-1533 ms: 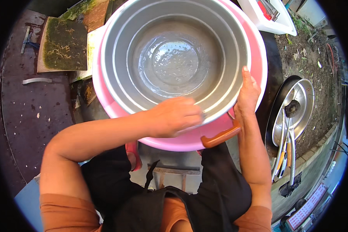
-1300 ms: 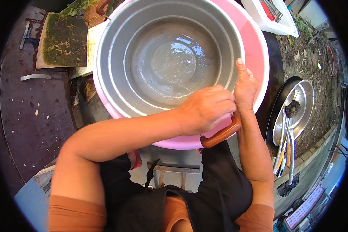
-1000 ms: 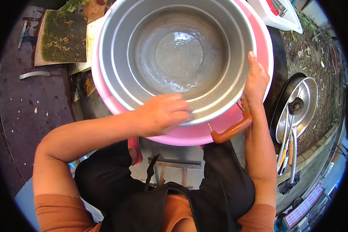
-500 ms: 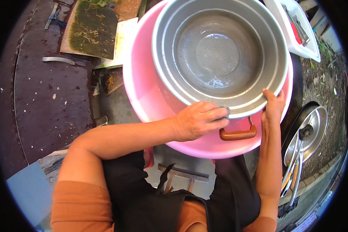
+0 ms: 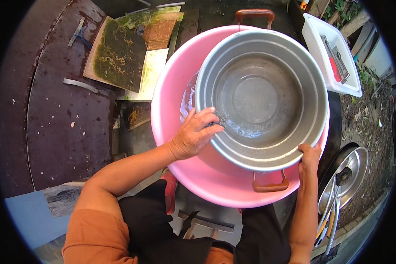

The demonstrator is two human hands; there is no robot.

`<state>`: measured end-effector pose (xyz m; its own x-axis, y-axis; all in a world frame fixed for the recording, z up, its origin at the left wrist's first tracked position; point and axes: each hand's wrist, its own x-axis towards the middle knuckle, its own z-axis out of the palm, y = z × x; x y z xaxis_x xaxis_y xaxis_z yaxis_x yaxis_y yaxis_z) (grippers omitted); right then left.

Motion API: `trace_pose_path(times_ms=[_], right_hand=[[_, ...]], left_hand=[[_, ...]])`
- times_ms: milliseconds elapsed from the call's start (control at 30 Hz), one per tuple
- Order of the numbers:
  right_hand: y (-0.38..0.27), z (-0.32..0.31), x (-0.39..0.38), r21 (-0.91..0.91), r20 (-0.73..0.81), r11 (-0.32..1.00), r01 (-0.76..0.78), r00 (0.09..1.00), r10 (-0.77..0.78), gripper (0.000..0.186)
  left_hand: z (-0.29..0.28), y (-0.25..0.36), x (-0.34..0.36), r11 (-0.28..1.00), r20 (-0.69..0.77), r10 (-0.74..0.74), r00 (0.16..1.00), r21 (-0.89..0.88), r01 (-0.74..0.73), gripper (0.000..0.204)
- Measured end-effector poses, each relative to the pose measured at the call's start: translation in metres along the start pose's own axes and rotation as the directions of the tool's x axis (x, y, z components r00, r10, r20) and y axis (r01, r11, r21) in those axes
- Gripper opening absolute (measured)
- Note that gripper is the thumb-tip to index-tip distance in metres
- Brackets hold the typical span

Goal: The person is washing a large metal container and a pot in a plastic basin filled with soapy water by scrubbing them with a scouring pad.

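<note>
A large grey metal pot (image 5: 259,152) rests tilted inside a wide pink basin (image 5: 163,105). Two brown handles stick out from it, a near handle (image 5: 270,186) and a far handle (image 5: 254,14). A little liquid shines on the pot's bottom. Over its left rim, my left hand (image 5: 193,134) is closed on a metal scouring pad (image 5: 218,119), pressing it to the inner wall. My right hand (image 5: 310,157) grips the pot's near right rim, thumb on the inside and fingers hidden behind the wall.
At the far right stands a white tub (image 5: 319,42) with metal utensils in it. Nearer on that side lie a metal lid (image 5: 356,171) and long-handled tools (image 5: 334,215). Mossy boards (image 5: 119,55) lie left of the basin, beside a dark panel (image 5: 66,136).
My left hand has slid from the pot's near rim round to its left side with the scouring pad. The view has shifted, bringing the far handle into sight. My right hand keeps its hold.
</note>
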<state>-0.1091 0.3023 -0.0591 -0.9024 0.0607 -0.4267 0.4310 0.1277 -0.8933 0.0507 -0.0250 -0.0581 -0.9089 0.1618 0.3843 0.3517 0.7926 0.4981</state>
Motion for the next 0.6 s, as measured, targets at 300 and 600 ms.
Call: trace_pose_path(times_ms=[300,600], right_hand=[[-0.005,-0.018,0.007,0.032,0.000,0.999,0.023,1.000,-0.023,0.043],[-0.011,-0.021,0.001,-0.159,0.135,0.982,0.104,0.987,-0.083,0.036]], left_hand=[[-0.009,-0.037,0.064,0.930,-0.261,-0.305,0.916,-0.289,0.228,0.027],[-0.024,-0.077,0.126,0.969,-0.214,-0.223,0.951,-0.156,0.192,0.027]])
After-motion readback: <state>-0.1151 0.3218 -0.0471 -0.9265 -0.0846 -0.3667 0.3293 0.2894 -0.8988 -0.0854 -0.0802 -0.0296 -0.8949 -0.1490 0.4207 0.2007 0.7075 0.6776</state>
